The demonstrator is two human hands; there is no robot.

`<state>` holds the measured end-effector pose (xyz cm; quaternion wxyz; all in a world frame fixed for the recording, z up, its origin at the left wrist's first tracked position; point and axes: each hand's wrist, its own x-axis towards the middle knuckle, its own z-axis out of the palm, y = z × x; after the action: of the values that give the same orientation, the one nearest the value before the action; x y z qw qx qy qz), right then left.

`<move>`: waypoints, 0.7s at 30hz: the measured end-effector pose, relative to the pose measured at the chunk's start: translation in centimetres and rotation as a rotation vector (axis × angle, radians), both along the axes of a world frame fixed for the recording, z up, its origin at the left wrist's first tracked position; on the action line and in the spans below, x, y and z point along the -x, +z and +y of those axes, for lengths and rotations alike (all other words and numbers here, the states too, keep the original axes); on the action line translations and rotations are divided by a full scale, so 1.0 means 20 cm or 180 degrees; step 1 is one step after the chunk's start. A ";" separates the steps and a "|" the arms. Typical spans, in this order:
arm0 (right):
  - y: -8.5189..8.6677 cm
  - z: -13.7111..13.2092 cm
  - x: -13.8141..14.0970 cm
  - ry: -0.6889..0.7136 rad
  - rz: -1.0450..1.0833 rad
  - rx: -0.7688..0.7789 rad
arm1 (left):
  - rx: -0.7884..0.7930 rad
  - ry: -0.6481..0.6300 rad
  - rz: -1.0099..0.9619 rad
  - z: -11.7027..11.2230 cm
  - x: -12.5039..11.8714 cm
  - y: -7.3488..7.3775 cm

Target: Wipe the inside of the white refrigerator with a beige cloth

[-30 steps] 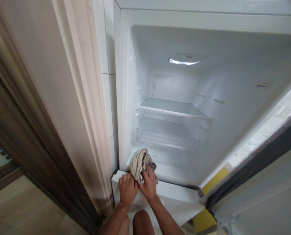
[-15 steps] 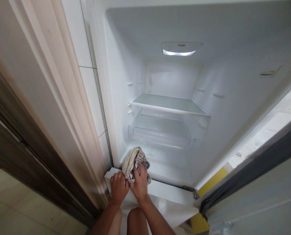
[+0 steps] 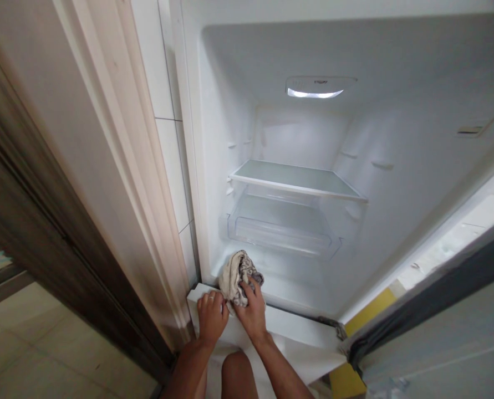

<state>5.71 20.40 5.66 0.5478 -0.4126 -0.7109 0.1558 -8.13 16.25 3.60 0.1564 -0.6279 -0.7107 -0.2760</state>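
A crumpled beige and grey patterned cloth (image 3: 236, 273) lies bunched at the front lower lip of an open white fridge (image 3: 213, 166). My right hand (image 3: 253, 313) is closed round the cloth's near side. My left hand (image 3: 211, 317), a ring on one finger, is curled beside it and touches the cloth's left edge, resting on the white ledge (image 3: 288, 327) under the fridge opening. Both forearms rise from the bottom of the picture, with my knee (image 3: 238, 377) between them.
Inside the fridge are a glass shelf (image 3: 296, 180), a clear drawer (image 3: 280, 230) below it and a lit lamp (image 3: 315, 91) in the ceiling. The fridge door (image 3: 446, 310) stands open at the right. A tiled wall strip, a door frame (image 3: 117, 166) and floor tiles lie left.
The camera has shifted slightly, so the fridge sits a little further right. Both hands stay at the cloth on the fridge's lower lip, the right fingers kneading it a bit.
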 end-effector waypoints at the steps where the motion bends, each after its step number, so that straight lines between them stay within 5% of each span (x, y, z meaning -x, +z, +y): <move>1: 0.04 0.00 -0.01 -0.0036 0.0208 0.0127 | 0.0070 -0.0024 -0.0123 -0.01 0.00 0.01; 7: 0.34 -0.08 -0.03 -0.0543 0.1383 0.1120 | 0.0140 -0.0197 -0.1762 -0.04 0.00 0.11; 11: 0.50 -0.17 -0.04 -0.0727 0.1834 0.1167 | 0.0079 -0.0200 -0.3151 -0.08 0.00 0.21; 17: 0.65 -0.31 0.00 -0.0671 0.1493 0.0414 | -0.0251 -0.1195 -0.4745 -0.30 -0.12 0.62; 21: 0.72 -0.42 0.05 -0.0136 0.0804 -0.0482 | -0.0253 -0.2184 -0.4972 -0.42 -0.21 0.88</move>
<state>4.61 11.96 20.04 0.6657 -0.3623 -0.6370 0.1408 -3.89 7.85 21.21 -0.4487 -0.4320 -0.3750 -0.6866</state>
